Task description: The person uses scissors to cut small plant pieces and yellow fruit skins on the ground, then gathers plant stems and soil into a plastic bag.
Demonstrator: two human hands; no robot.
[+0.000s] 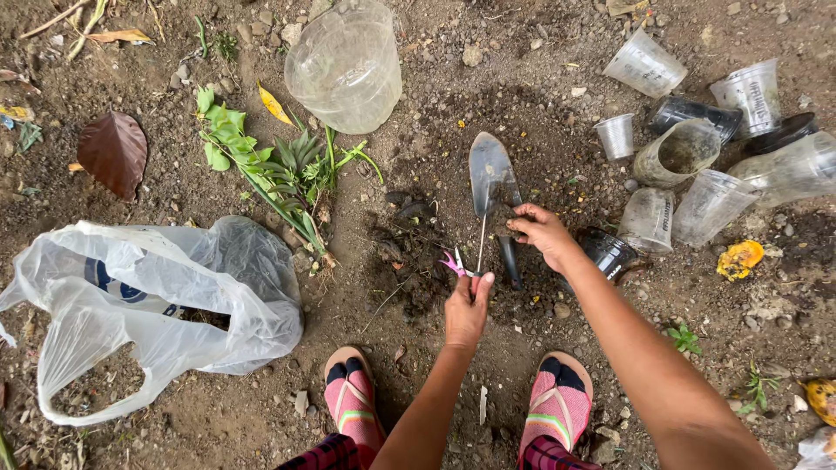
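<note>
1. The left hand (467,310) is closing around a small pair of pink-handled scissors (459,264), whose thin blade is pointing up toward the trowel.
2. The right hand (543,233) is pinching a small dark clump at the neck of a garden trowel (493,187), fingertips together; what the clump is cannot be told.
3. The trowel is lying flat on the dark loose soil (540,139), blade pointing away from the person, its dark handle running back between the two hands.
4. A cut leafy green sprig (270,165) is lying on the ground to the left of the trowel, well apart from both hands.
5. A clear plastic container (345,65) is lying on its side just beyond the sprig.
6. A cluster of plastic cups (697,157) is sitting to the right, some holding soil, some tipped over.
7. A white plastic bag (157,305) is lying crumpled at the left.
8. The person's feet in pink sandals (557,405) are standing on the dirt below the hands.
</note>
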